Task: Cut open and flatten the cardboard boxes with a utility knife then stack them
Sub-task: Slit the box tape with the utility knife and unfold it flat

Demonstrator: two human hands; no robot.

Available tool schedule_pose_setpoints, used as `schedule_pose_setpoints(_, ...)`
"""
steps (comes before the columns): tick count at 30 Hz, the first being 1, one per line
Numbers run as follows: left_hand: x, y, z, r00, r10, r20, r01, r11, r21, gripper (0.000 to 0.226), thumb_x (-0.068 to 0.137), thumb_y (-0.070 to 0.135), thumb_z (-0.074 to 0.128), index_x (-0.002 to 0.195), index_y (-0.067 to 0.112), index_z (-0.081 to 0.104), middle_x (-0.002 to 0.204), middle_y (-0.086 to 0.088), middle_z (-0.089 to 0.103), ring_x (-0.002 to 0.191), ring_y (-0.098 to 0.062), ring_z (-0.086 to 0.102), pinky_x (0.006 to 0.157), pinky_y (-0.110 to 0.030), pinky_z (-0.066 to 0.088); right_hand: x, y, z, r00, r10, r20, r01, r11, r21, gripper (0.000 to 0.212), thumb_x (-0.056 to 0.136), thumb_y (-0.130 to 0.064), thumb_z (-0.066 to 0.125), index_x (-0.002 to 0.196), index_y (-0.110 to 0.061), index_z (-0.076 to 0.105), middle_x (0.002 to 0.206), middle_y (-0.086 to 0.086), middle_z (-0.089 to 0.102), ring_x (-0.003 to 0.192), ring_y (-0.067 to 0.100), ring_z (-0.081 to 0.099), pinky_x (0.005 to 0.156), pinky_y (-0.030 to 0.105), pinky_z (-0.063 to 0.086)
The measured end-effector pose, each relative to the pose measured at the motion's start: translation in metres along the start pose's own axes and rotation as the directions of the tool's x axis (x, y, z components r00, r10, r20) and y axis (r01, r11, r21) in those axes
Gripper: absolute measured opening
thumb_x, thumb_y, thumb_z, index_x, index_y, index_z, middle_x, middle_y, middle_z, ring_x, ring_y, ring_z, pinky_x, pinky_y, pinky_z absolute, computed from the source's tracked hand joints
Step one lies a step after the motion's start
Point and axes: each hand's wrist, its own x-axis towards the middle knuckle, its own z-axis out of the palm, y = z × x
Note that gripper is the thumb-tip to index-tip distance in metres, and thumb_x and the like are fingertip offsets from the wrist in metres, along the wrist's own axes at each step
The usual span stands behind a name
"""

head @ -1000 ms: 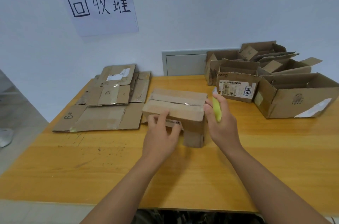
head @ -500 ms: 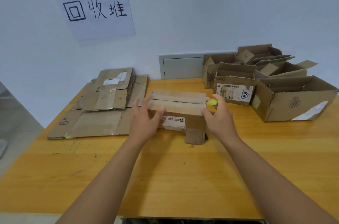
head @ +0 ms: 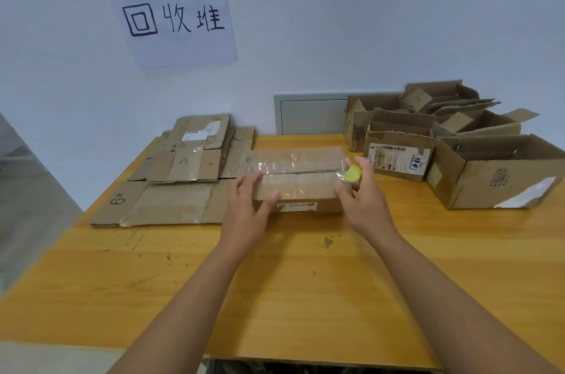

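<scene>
A taped brown cardboard box [head: 298, 173] lies flat on the wooden table [head: 275, 282], its top seam covered in shiny clear tape. My left hand [head: 247, 208] rests on the box's left end, fingers spread over the top and thumb on the front face. My right hand [head: 363, 202] is at the box's right end and grips a yellow-green utility knife [head: 353, 173] near the end of the taped seam. The blade is hidden. A stack of flattened boxes [head: 180, 181] lies to the left.
Several open, uncut cardboard boxes [head: 489, 171] crowd the back right of the table. A paper sign [head: 174, 18] hangs on the white wall, and a grey wall panel [head: 308, 113] sits behind the table. The table's left edge drops to a grey floor.
The box was turned and laid down with the taped seam up. My left hand slid to its left end, and my right hand brought the knife to the seam's right end.
</scene>
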Motion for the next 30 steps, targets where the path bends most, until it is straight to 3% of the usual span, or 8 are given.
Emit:
schedule_pose_setpoints(2, -0.009, -0.004, -0.001, 1.000, 0.013, 0.001, -0.013, 1.000, 0.028, 0.055, 0.092, 0.050, 0.060, 0.142, 0.033, 0.043, 0.139, 0.005, 0.032, 0.118, -0.009, 0.039, 0.089, -0.030, 0.047, -0.011, 0.001, 0.001, 0.999, -0.039, -0.028, 0.037, 0.997, -0.070, 0.056, 0.099, -0.024, 0.054, 0.148, -0.024, 0.026, 0.141, -0.004, 0.053, 0.087, 0.018, 0.062, 0.073, 0.040, 0.053)
schedule_pose_setpoints(5, -0.026, -0.003, 0.000, 1.000, 0.019, -0.008, -0.019, 0.997, 0.077, 0.056, 0.091, 0.051, 0.060, 0.142, 0.036, 0.040, 0.139, 0.004, 0.029, 0.115, -0.010, 0.040, 0.082, -0.028, 0.047, -0.026, 0.002, 0.001, 0.994, -0.089, -0.058, 0.081, 0.987, -0.135, 0.059, 0.097, -0.023, 0.057, 0.148, -0.021, 0.028, 0.146, -0.014, 0.048, 0.085, 0.015, 0.059, 0.071, 0.034, 0.046)
schedule_pose_setpoints(9, -0.042, 0.007, -0.005, 0.998, 0.011, -0.060, -0.005, 0.995, 0.102, 0.048, 0.094, 0.050, 0.052, 0.140, 0.037, 0.042, 0.137, 0.004, 0.033, 0.111, -0.010, 0.042, 0.080, -0.027, 0.044, -0.038, -0.004, -0.009, 0.990, -0.106, -0.092, 0.091, 0.985, -0.149, 0.059, 0.094, -0.021, 0.061, 0.147, -0.019, 0.034, 0.128, -0.026, 0.049, 0.082, 0.012, 0.060, 0.074, 0.037, 0.052)
schedule_pose_setpoints(14, -0.047, 0.020, -0.009, 1.000, -0.029, -0.013, 0.031, 0.960, 0.277, 0.047, 0.099, 0.054, 0.037, 0.141, 0.034, 0.044, 0.144, -0.004, 0.038, 0.125, -0.020, 0.044, 0.093, -0.034, 0.046, -0.040, -0.004, -0.016, 0.998, -0.042, -0.040, 0.036, 0.989, -0.141, 0.054, 0.096, -0.029, 0.060, 0.144, -0.020, 0.038, 0.130, -0.011, 0.060, 0.083, 0.014, 0.061, 0.073, 0.039, 0.052)
schedule_pose_setpoints(17, -0.047, 0.030, -0.007, 0.988, 0.148, -0.036, -0.118, 0.890, 0.441, 0.043, 0.100, 0.043, 0.033, 0.132, 0.027, 0.057, 0.147, -0.009, 0.041, 0.133, -0.027, 0.036, 0.107, -0.043, 0.035, -0.042, -0.001, -0.015, 0.999, -0.030, -0.026, 0.026, 0.990, -0.136, 0.053, 0.097, -0.031, 0.058, 0.144, -0.020, 0.037, 0.139, -0.011, 0.056, 0.090, 0.015, 0.061, 0.071, 0.032, 0.045)
schedule_pose_setpoints(22, -0.037, 0.056, 0.016, 0.903, 0.405, 0.140, -0.420, 0.768, 0.484, 0.035, 0.094, 0.038, 0.039, 0.103, 0.021, 0.068, 0.112, 0.000, 0.064, 0.103, -0.021, 0.055, 0.086, -0.037, 0.044, -0.039, 0.001, -0.017, 1.000, -0.021, -0.002, 0.020, 0.990, -0.139, 0.058, 0.097, -0.036, 0.058, 0.147, -0.020, 0.034, 0.140, -0.011, 0.054, 0.100, 0.015, 0.059, 0.078, 0.032, 0.046)
schedule_pose_setpoints(26, -0.028, 0.066, 0.028, 0.916, 0.369, 0.158, -0.396, 0.773, 0.495, 0.038, 0.089, 0.036, 0.034, 0.092, 0.016, 0.066, 0.094, 0.001, 0.062, 0.085, -0.019, 0.051, 0.074, -0.033, 0.043, -0.034, 0.007, -0.029, 0.997, -0.066, 0.025, 0.069, 0.987, -0.144, 0.058, 0.096, -0.037, 0.059, 0.147, -0.023, 0.034, 0.140, -0.016, 0.053, 0.099, 0.012, 0.061, 0.078, 0.031, 0.047)
schedule_pose_setpoints(30, -0.025, 0.074, 0.031, 0.932, 0.266, 0.246, -0.359, 0.769, 0.529, 0.049, 0.087, 0.040, 0.020, 0.110, 0.020, 0.059, 0.108, 0.002, 0.054, 0.099, -0.019, 0.045, 0.085, -0.035, 0.040, -0.035, 0.014, -0.032, 0.996, -0.054, 0.077, 0.063, 0.992, -0.107, 0.053, 0.097, -0.037, 0.058, 0.144, -0.028, 0.036, 0.136, -0.021, 0.054, 0.084, 0.000, 0.061, 0.072, 0.028, 0.050)
